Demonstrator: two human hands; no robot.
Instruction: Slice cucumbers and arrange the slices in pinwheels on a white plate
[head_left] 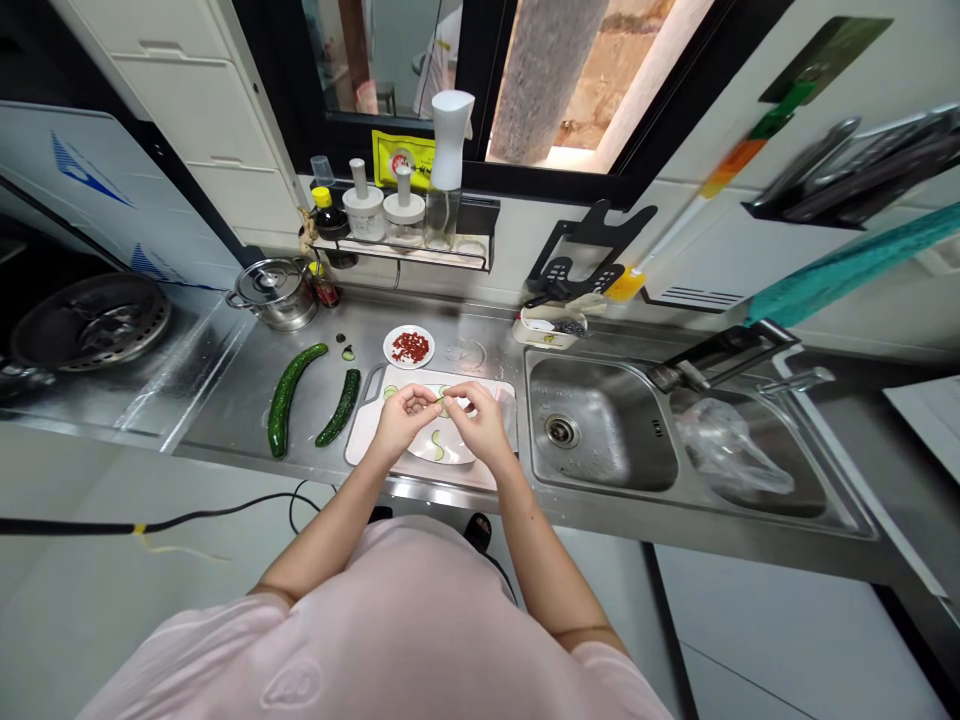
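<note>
My left hand and my right hand meet above a white cutting board, pinching a thin green cucumber strip between their fingertips. Under them lies a white plate holding pale cucumber slices. Left of the board, a long dark green cucumber and a shorter cucumber piece rest on the steel counter. A small plate of chopped red chili sits just beyond the board.
A steel pot stands at the back left, beside a stove burner. Condiment jars and a white spray bottle stand on a wall shelf. A double steel sink lies right, holding a plastic bag.
</note>
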